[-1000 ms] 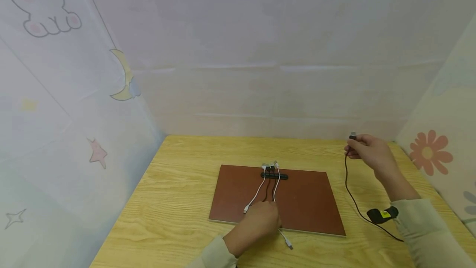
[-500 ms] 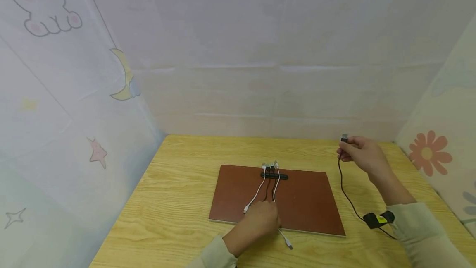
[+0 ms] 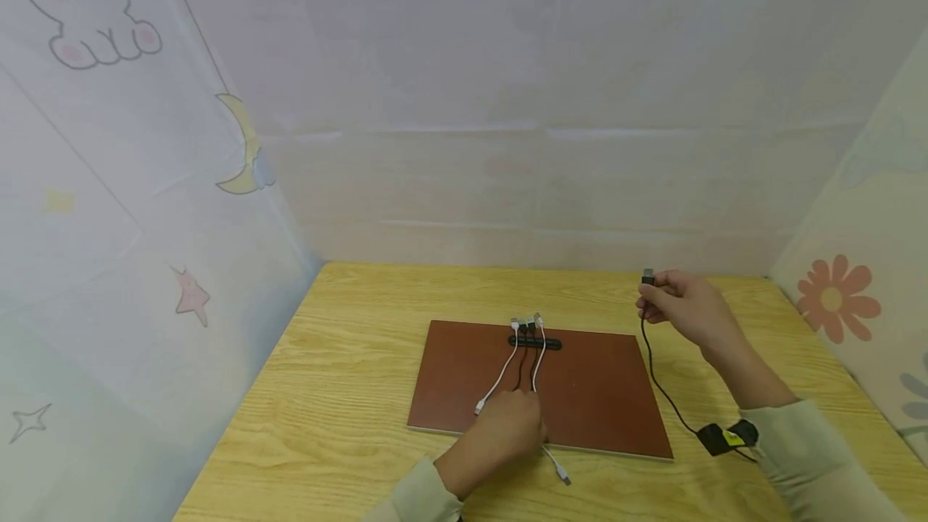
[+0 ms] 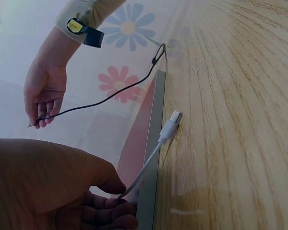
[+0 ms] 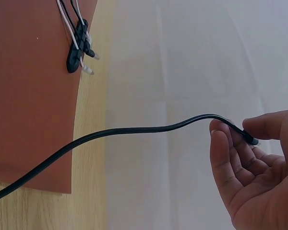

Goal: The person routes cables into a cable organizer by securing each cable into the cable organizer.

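Observation:
My right hand (image 3: 685,306) pinches a black USB cable (image 3: 656,379) just below its plug (image 3: 648,275), raised to the right of the reddish-brown board (image 3: 594,393). The cord hangs down towards the wrist. Over the board's front edge, my left hand (image 3: 509,424) has its fingers curled, with thumb and finger meeting on a white USB cable (image 4: 146,166) whose plug (image 4: 171,124) sticks out past the edge. A black cable clip (image 3: 554,344) lies along the back of the board, holding several white and black cables. The left hand hides their lower parts.
The board rests on a wood-grain table (image 3: 319,377). Another white cable's small plug (image 3: 480,407) lies on the board, left of the left hand. A pale wall cloth (image 3: 449,184) rises behind the table, with patterned cloths at both sides.
My right hand has moved left and slightly down with the black USB cable, bringing its plug closer to the board. The left hand stays where it was.

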